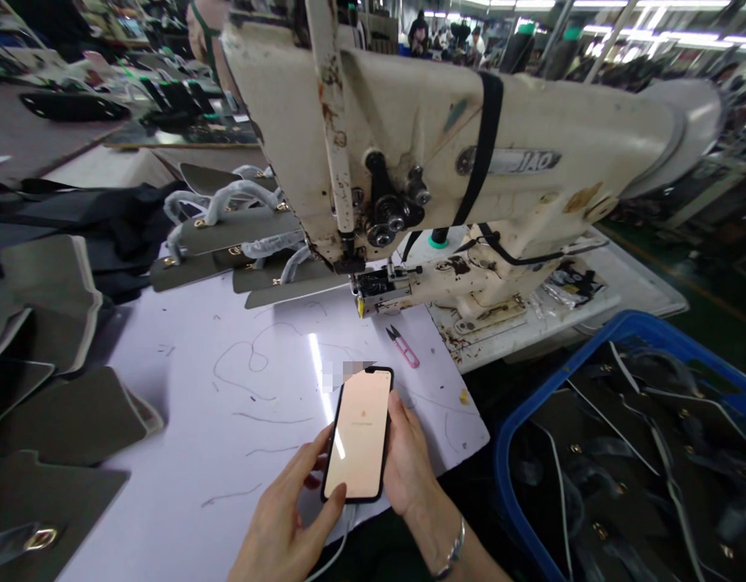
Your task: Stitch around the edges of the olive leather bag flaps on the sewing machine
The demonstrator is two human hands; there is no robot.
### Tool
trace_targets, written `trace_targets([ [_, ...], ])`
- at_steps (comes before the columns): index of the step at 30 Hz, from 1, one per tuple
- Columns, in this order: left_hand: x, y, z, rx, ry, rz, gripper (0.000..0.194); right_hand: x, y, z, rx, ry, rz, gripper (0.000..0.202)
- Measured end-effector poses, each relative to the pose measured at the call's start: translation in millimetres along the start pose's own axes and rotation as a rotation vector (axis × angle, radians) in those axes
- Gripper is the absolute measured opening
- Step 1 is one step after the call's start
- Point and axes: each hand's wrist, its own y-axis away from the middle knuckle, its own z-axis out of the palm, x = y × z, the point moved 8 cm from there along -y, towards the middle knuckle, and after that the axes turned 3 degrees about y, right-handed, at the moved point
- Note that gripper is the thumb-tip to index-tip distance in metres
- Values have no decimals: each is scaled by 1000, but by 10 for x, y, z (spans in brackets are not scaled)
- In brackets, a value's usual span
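Note:
A black-edged phone [359, 436] with a pale, lit screen is held upright between both hands, a white cable running from its bottom edge. My left hand [297, 505] grips its left side, the thumb on the lower part of the screen. Around the right edge and back curl the fingers of my right hand [412, 457], with a silver bracelet on that wrist. Pink thread snips [404, 347] lie on the white work surface [191, 388], just beyond the phone. Above them stands a worn cream sewing machine [433, 137].
Grey-green bag pieces [75, 412] cover the left side, and more with wrapped handles [239, 234] lie behind. At the right, a blue basket [506, 453] holds dark bag parts. Loose threads are scattered on the white surface. People are far back.

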Motion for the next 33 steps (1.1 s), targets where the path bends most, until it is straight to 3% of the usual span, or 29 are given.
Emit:
trace_targets([
  [16, -5, 7, 37, 22, 77, -20, 63, 24, -17, -32, 8, 14, -6, 64],
  [33, 8, -1, 19, 24, 33, 10, 61, 14, -4, -28, 15, -3, -14, 59],
])
